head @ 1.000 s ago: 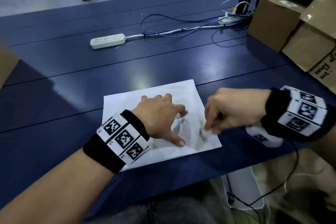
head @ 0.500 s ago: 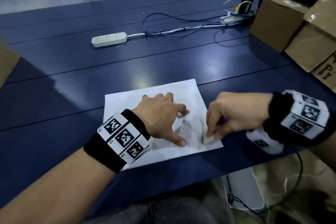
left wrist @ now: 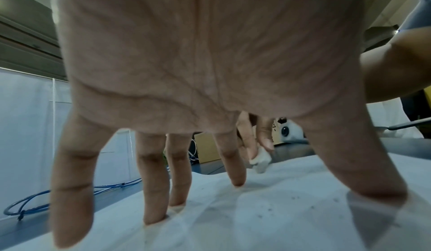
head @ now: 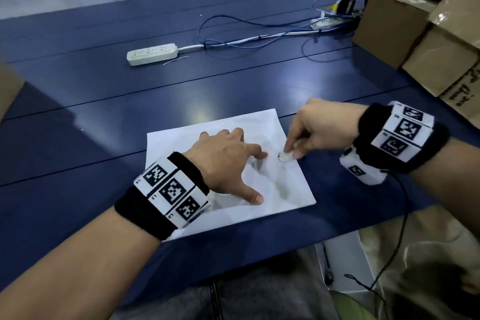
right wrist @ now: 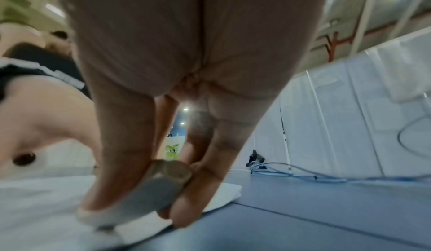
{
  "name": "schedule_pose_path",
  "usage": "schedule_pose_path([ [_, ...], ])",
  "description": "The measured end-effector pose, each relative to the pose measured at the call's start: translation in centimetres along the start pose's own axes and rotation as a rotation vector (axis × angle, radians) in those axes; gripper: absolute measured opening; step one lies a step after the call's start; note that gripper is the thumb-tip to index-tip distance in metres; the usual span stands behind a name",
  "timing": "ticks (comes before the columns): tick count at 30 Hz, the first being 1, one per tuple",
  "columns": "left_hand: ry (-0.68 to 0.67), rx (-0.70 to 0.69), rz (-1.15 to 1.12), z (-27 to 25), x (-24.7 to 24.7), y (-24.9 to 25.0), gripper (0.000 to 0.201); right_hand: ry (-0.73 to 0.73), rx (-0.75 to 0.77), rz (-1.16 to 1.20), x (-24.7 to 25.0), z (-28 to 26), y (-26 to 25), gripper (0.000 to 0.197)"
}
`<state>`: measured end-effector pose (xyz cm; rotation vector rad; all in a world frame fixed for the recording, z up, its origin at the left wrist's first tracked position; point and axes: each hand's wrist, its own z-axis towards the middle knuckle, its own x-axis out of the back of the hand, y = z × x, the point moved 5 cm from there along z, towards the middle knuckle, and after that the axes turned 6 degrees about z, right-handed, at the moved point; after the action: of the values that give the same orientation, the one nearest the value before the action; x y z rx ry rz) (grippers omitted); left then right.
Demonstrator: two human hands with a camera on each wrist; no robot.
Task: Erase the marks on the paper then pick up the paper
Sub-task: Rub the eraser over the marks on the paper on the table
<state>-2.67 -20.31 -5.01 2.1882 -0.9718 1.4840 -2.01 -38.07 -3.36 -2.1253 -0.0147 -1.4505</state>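
Observation:
A white sheet of paper lies on the blue table near its front edge, with faint grey smudges on its right half. My left hand presses it flat with spread, straight fingers; eraser crumbs dot the paper beside the thumb. My right hand pinches a small white eraser between thumb and fingertips and holds its tip down on the sheet's right side, just right of my left index finger. The right wrist view shows the eraser gripped close up, touching the paper.
A white power strip and tangled blue and white cables lie across the far table. Cardboard boxes stand at the right edge. The table's front edge runs just below the paper, with a white bin on the floor beneath.
My right hand has slid the eraser away from me along the paper's right side, from near the front corner to mid-sheet. The left hand stays pressed in place.

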Motion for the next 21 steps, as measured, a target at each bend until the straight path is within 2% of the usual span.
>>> schedule_pose_path([
  [2, 0.011, -0.002, 0.006, -0.1, 0.0, -0.2, 0.093, 0.025, 0.005, -0.023, -0.3, -0.3, 0.2, 0.019],
  [5, 0.013, -0.008, 0.001, 0.0, 0.0, -0.3, 0.094, -0.148, 0.11, 0.016, -2.5, -2.8, -1.6, 0.023],
  [7, 0.006, -0.014, -0.008, 0.0, 0.0, -0.3, 0.095, -0.221, 0.111, 0.066, -2.9, -3.4, -2.1, 0.023],
  [11, 0.005, -0.013, -0.018, -0.1, 0.0, -0.2, 0.096, 0.006, 0.002, 0.009, -0.1, -0.4, -0.7, 0.019],
  [13, 0.008, -0.006, -0.003, -0.1, 0.1, -0.2, 0.096, 0.05, -0.019, -0.029, 0.1, -0.2, -0.3, 0.019],
  [15, 0.011, 0.001, 0.007, -0.1, 0.1, -0.3, 0.096, -0.023, 0.043, -0.047, -1.1, -1.5, -0.7, 0.016],
  [18, 0.01, 0.001, 0.009, -0.1, 0.0, -0.3, 0.094, -0.225, 0.127, 0.056, -3.0, -3.9, -2.2, 0.02],
  [19, 0.009, 0.0, 0.008, -0.1, -0.1, -0.2, 0.094, -0.233, 0.112, 0.089, -2.9, -3.9, -2.2, 0.021],
  [21, 0.007, -0.001, 0.007, -0.1, 0.0, -0.1, 0.095, -0.113, 0.053, 0.077, -1.4, -2.4, -1.3, 0.02],
])
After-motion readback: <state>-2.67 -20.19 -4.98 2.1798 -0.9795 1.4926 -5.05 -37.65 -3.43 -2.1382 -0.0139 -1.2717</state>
